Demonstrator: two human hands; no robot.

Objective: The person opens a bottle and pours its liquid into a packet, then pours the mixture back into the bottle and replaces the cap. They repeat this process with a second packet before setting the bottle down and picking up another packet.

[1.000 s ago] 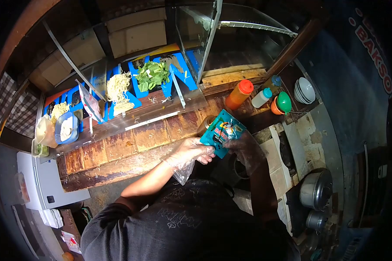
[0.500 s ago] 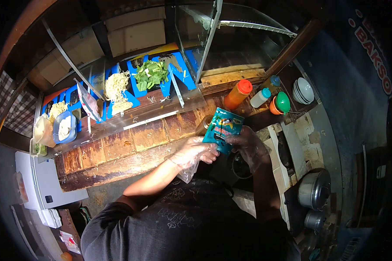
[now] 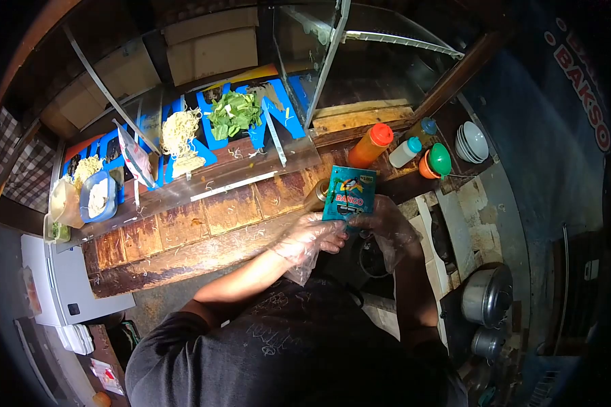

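Note:
A teal sauce pouch (image 3: 349, 193) with a red label stands upright over the wooden counter (image 3: 183, 234). Both hands wear clear plastic gloves. My left hand (image 3: 312, 237) grips the pouch's lower left corner. My right hand (image 3: 385, 227) holds its lower right edge. A small brown jar (image 3: 316, 195) sits just behind the pouch on the counter, partly hidden by it.
An orange-capped bottle (image 3: 371, 146), a blue-capped bottle (image 3: 406, 152) and a green-lidded cup (image 3: 436, 163) stand at the back right, beside stacked white bowls (image 3: 472, 141). Noodles (image 3: 180, 136) and greens (image 3: 234, 114) lie behind glass. Metal pots (image 3: 487, 295) sit at the right.
The pouch has turned from tilted to upright and moved slightly left and up. Both hands shifted with it, still gripping its lower edge.

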